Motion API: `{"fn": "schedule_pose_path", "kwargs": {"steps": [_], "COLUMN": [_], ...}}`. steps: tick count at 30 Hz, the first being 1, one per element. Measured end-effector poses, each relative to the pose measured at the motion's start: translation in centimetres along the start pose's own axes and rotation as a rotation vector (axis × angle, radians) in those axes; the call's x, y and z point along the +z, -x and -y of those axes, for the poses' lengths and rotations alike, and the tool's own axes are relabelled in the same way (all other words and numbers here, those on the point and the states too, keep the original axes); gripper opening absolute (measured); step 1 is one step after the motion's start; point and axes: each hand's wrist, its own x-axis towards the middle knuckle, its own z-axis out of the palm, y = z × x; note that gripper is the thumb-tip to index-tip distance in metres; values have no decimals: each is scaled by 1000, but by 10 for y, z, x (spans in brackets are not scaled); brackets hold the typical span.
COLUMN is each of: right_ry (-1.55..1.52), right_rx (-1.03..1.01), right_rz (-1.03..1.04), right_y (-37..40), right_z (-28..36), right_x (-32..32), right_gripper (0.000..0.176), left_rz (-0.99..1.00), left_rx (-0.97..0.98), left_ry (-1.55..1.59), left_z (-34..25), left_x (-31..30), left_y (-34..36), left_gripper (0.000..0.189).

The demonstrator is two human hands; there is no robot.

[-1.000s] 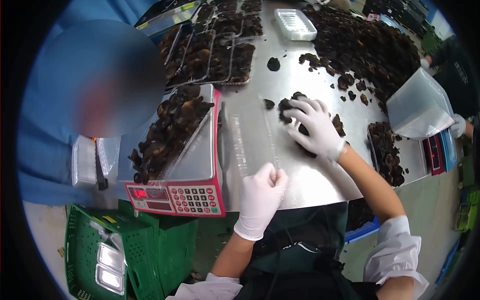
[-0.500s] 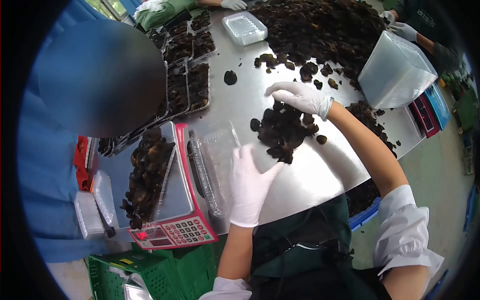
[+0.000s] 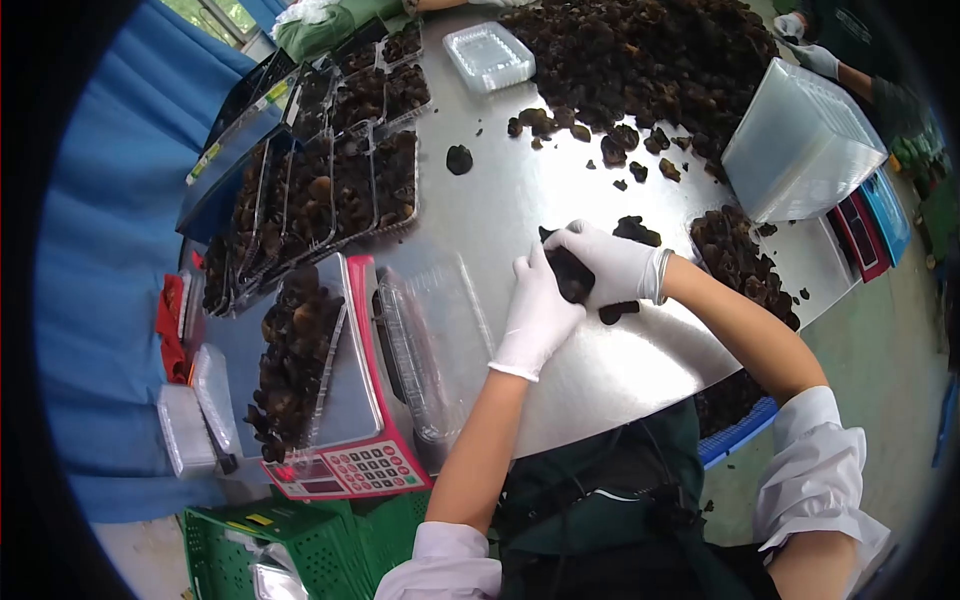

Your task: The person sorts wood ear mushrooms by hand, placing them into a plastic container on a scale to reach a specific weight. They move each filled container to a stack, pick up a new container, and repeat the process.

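Note:
My left hand (image 3: 541,318) and my right hand (image 3: 612,264), both in white gloves, meet above the metal table (image 3: 480,205). Between them they grip a bunch of dark fungus pieces (image 3: 570,274), mostly covered by the gloves. A few loose pieces (image 3: 636,231) lie just beyond and beneath my right hand. To the left of my left hand is an empty clear plastic tray (image 3: 415,350). Further left, a tray heaped with dark fungus (image 3: 298,345) rests tilted on a red-edged scale (image 3: 375,466).
Filled trays (image 3: 345,185) line the left side. A large fungus pile (image 3: 640,60) covers the far table, near stacked trays (image 3: 490,58) and a tall container stack (image 3: 800,145). Another person's gloved hand (image 3: 817,60) shows at upper right. Green crates (image 3: 255,550) stand below.
My hands have closed in from either side and gathered the spread fungus between them. My right hand has come nearer. The blurred round patch at left is gone, showing more trays.

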Motion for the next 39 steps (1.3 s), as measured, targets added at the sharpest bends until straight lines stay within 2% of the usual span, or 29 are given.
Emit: {"fn": "schedule_pose_path", "kwargs": {"steps": [1, 2, 3, 5, 7, 9, 10, 12, 14, 16, 18, 20, 22, 24, 27, 29, 30, 31, 34, 35, 36, 37, 39], "right_ry": [-85, -170, -183, -200, -210, -154, -106, 65, 171, 163, -122, -258, -417, 227, 272, -34, -143, -171, -275, -95, 57, -13, -210], "right_rx": [-4, -10, -122, -210, -380, -512, -547, -588, -477, -440, -694, -565, -242, 263, 249, 181, 190, 206, 157, 167, 179, 134, 111], "right_rz": [-31, -60, -100, -99, -106, -88, -68, 13, 53, 113, -90, -226, -314, -355, -369, -305, -307, -316, -309, -366, -402, -457, -505], "right_y": [-6, -12, -14, -21, -40, -64, -76, -104, -110, -107, -97, -65, -42, 3, 34, 52, 62, 75, 98, 100, 100, 91, 74], "right_z": [-4, -7, 3, 36, 65, 90, 101, 111, 117, 107, 77, 45, -10, -12, -49, -59, -57, -51, -28, -19, -9, -16, -18], "right_x": [2, 5, 1, -10, -2, 15, 22, 28, 33, 37, 29, -2, -21, -34, -10, -4, 1, 5, 19, 25, 29, 37, 41], "right_gripper": [88, 81, 70, 66, 61, 56, 54, 50, 49, 54, 54, 50, 46, 41, 35, 29, 25, 30, 49, 58, 60, 56, 48], "left_rz": [-63, -71, -150, -322, -489, -565, -598, -613, -605, -556, -522, -526, -559, -551, -350, -290, -240, -192, -261, -269, -192, -124, -154], "left_rx": [14, 3, 45, 131, 204, 85, -6, -111, -124, -175, -120, -72, -75, 74, 255, 291, 220, 150, 203, 193, 197, 198, 211], "left_ry": [108, 113, 183, 211, 129, 196, 69, 4, -182, -141, -154, -131, -373, -364, -255, -255, -250, -245, -329, -327, -184, -43, 35], "left_z": [1, 4, 4, 10, 27, 37, 38, 58, 68, 65, 58, 52, 35, 22, 5, -7, -14, -19, -16, -19, -24, -26, -22], "left_x": [1, 1, -6, -20, -38, -49, -52, -45, -35, -33, -32, -34, -38, -31, 0, 22, 30, 37, 59, 64, 66, 69, 74], "left_y": [1, 5, 13, 36, 70, 100, 113, 128, 145, 154, 163, 170, 171, 163, 138, 114, 101, 87, 44, 32, 21, 14, 3], "left_gripper": [97, 97, 90, 80, 81, 80, 85, 91, 96, 98, 97, 92, 86, 79, 80, 83, 84, 86, 79, 79, 70, 61, 55]}}
